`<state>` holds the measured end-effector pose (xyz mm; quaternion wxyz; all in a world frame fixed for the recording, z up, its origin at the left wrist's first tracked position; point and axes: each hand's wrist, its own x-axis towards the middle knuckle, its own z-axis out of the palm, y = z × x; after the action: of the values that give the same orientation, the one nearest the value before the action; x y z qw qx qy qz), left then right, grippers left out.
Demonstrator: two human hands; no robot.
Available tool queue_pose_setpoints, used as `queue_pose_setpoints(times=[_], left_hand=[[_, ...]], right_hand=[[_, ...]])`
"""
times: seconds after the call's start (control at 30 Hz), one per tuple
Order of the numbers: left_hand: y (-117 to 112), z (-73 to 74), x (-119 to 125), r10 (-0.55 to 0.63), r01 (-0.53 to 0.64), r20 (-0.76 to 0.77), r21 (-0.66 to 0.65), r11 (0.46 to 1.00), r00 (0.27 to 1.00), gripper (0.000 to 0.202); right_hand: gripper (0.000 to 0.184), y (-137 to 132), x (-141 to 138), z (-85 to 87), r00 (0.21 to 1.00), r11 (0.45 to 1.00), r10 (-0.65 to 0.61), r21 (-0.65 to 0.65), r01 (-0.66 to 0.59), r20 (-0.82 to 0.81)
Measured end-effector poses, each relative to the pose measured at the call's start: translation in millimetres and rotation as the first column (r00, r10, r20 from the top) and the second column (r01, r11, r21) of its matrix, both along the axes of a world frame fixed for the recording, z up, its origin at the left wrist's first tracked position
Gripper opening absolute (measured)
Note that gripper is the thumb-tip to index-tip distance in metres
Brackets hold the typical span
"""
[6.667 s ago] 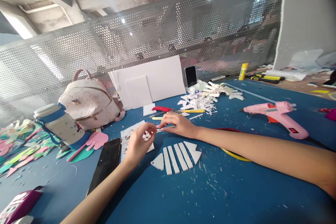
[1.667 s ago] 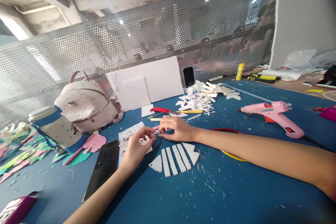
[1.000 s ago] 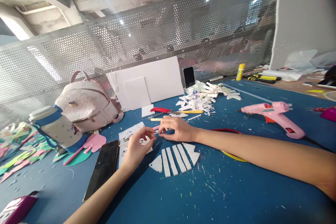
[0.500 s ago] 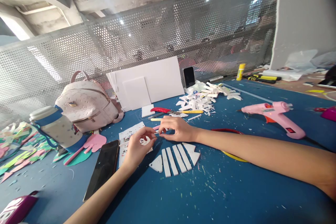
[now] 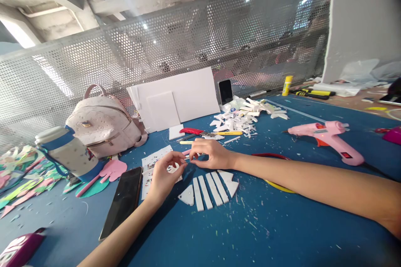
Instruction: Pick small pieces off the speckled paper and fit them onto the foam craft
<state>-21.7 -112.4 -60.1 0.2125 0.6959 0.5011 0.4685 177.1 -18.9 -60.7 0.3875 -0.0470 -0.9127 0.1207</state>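
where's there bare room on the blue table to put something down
Widest: the near blue table, below the white strips and right forearm, though lightly littered. Smaller: between the flat black phone and purple object at left. Crowded: beyond the right hand, among white scraps.

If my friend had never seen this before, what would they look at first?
Probably the left hand and right hand, their fingertips close together in the middle, with white pieces laid out a bit like a fish on the blue table just below them. Next might be the bright pink glue gun on the right, then the pale pink backpack standing at the back on the left.
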Motion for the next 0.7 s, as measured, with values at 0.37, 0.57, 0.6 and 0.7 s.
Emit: queue_pose_setpoints(times=[0.37, 0.57, 0.6, 0.7], left_hand=[[-2.7, -0.5, 4.5, -0.001, 0.002, 0.030, -0.003, 1.000, 1.000, 0.009], [-3.0, -1.9, 4.1, 0.005, -0.005, 0.048, -0.001, 1.000, 0.999, 0.007], [-2.8, -2.1, 3.9, 0.006, -0.006, 0.050, -0.002, 1.000, 0.999, 0.007], [-1.6, -2.7, 3.3, 0.008, -0.008, 0.057, 0.002, 1.000, 0.998, 0.008]], right_hand=[[0.005, -1.0, -0.5, 1.7, 1.000, 1.000, 0.012, 0.003, -0.012, -0.009], [0.006, -2.1, -0.2, 2.7, 0.999, 1.000, 0.028, 0.004, -0.028, -0.027], [0.007, -2.1, -0.2, 2.5, 0.999, 1.000, 0.031, 0.005, -0.030, -0.030], [0.007, -1.2, -0.2, 0.8, 0.999, 1.000, 0.028, 0.009, -0.027, -0.028]])
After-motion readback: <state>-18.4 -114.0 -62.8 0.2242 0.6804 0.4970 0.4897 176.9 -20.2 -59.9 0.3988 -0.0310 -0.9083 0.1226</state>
